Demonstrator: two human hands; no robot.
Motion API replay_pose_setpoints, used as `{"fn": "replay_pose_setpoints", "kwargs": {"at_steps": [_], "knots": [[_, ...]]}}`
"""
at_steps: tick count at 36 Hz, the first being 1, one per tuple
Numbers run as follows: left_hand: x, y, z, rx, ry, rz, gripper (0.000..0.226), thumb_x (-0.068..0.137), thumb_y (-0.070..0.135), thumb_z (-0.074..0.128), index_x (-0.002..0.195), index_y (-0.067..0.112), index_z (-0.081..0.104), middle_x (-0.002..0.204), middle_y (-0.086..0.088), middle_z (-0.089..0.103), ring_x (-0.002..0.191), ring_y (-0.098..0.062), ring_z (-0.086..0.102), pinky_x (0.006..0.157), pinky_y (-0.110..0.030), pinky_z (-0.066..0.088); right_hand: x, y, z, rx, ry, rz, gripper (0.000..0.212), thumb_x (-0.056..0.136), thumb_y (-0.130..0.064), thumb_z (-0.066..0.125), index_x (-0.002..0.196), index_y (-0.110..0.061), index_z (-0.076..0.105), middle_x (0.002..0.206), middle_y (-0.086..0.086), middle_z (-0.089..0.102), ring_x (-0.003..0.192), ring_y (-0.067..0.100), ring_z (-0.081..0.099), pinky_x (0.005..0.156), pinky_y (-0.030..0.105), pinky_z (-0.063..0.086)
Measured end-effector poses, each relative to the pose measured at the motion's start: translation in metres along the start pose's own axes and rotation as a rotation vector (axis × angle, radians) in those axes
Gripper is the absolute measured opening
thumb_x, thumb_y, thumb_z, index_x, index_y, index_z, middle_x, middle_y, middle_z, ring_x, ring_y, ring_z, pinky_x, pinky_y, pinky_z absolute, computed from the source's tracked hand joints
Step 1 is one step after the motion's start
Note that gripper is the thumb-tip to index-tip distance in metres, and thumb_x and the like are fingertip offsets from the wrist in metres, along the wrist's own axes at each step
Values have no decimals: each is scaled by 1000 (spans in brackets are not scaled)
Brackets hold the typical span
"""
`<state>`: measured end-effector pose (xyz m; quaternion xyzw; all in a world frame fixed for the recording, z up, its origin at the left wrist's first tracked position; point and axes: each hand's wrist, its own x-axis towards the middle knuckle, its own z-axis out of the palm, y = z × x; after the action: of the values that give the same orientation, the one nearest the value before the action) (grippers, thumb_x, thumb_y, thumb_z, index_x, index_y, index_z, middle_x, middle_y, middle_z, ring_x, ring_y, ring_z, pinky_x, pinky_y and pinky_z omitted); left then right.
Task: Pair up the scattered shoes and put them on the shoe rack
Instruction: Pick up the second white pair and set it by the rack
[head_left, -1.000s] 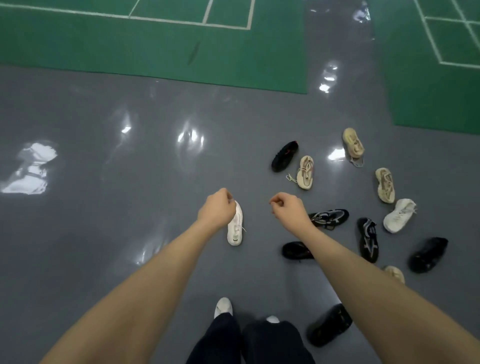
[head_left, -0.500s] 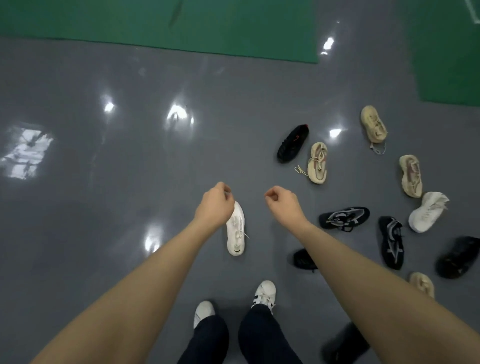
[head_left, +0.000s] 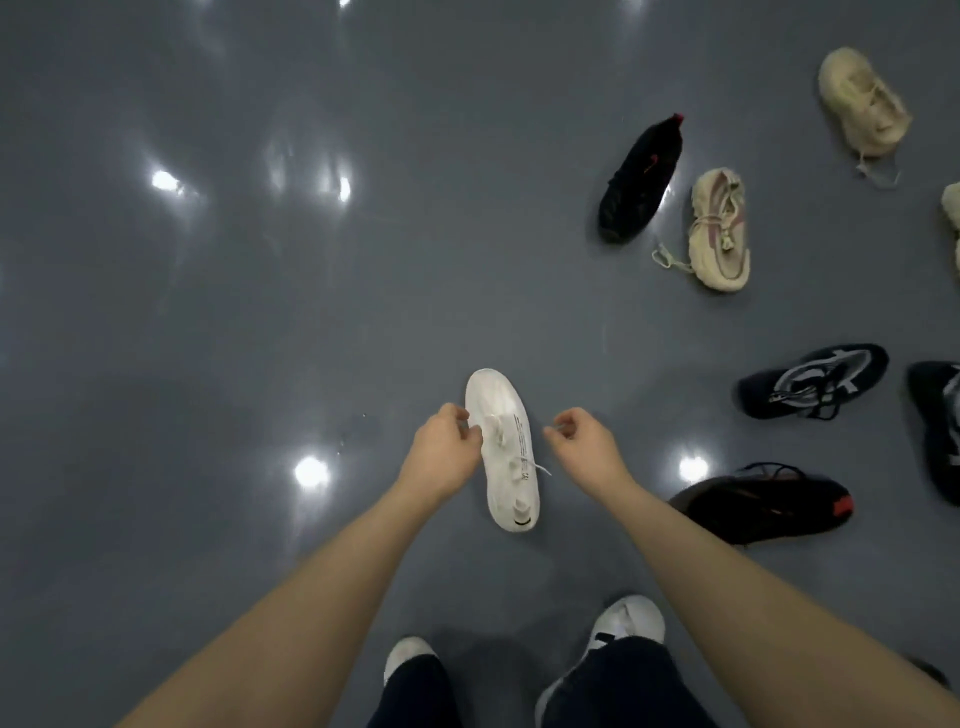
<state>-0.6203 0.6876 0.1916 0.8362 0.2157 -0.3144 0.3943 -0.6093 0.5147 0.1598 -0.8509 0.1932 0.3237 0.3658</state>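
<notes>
Shoes lay scattered over a glossy grey floor as a person bent over a white sneaker lying toe-away just ahead of their feet. The left hand was beside the sneaker's left edge, its fingers curled, thumb and fingertips pinched together at the lacing; whether they actually held a lace could not be told. The right hand hovered just off the sneaker's right side, fingers curled in, seemingly pinching a thin white lace end, though the blur left that unsure. Both bare forearms reached in from the bottom corners of the view.

To the right of the sneaker, a black shoe with a red heel patch lay on its side near the right forearm. Further out sat a black-and-white trainer, with another dark shoe cut off at the right edge. Beyond them, a black shoe with red trim lay just beside a beige knit shoe with a loose lace, and a second beige shoe rested well apart near the top right corner. The person's own white shoes and dark trousers showed at the bottom of the view. Ceiling lights glared off the floor in several bright spots
</notes>
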Motion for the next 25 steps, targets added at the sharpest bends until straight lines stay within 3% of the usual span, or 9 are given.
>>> {"fn": "replay_pose_setpoints", "kwargs": {"at_steps": [3, 5, 8, 10, 13, 18, 25], "knots": [[38, -27, 32, -9, -25, -17, 39, 97, 26, 45, 132, 8, 44, 100, 2, 52, 87, -13, 50, 74, -24, 38, 38, 32, 33, -42, -22, 50, 40, 92, -27, 56, 123, -2, 49, 119, 13, 58, 110, 26, 54, 89, 31, 42], [61, -42, 54, -6, -41, -21, 43, 97, 27, 46, 135, 8, 41, 114, -3, 55, 93, -14, 50, 77, -24, 38, 60, 51, 53, -64, -31, 87, 43, 92, -31, 57, 122, -2, 47, 119, 13, 56, 109, 27, 54, 89, 35, 43], [91, -65, 86, -14, -50, -32, 50, 95, 26, 49, 139, 8, 34, 134, -10, 45, 117, -23, 49, 90, -29, 41, 89, 76, 81, -117, -10, 108, 45, 92, -36, 55, 120, -4, 44, 120, 12, 53, 108, 28, 53, 87, 38, 46], [106, -77, 103, 7, -55, -39, 54, 92, 25, 51, 140, 7, 31, 138, -12, 40, 122, -28, 46, 98, -38, 43, 106, 88, 98, -164, -6, 114, 43, 92, -39, 53, 118, -5, 44, 119, 11, 52, 110, 30, 53, 82, 37, 43], [120, -90, 122, 35, -73, -45, 53, 89, 24, 53, 135, 7, 33, 134, -12, 43, 119, -30, 47, 98, -45, 44, 121, 96, 120, -196, 41, 104, 35, 93, -35, 52, 112, -6, 47, 117, 11, 55, 107, 31, 55, 78, 36, 42], [126, -95, 133, 78, -92, -47, 52, 90, 23, 52, 135, 6, 32, 135, -12, 44, 120, -30, 47, 98, -45, 43, 124, 98, 126, -215, 135, 41, 19, 94, -22, 51, 103, -5, 50, 108, 11, 60, 99, 32, 58, 73, 34, 41], [89, -44, 119, 44, -51, -9, 57, 90, 23, 50, 139, 12, 23, 131, -11, 43, 106, -29, 56, 87, -43, 50, 87, 82, 73, -68, 183, -46, 9, 90, -16, 52, 86, -9, 48, 86, 7, 60, 80, 28, 58, 65, 35, 42]]}}
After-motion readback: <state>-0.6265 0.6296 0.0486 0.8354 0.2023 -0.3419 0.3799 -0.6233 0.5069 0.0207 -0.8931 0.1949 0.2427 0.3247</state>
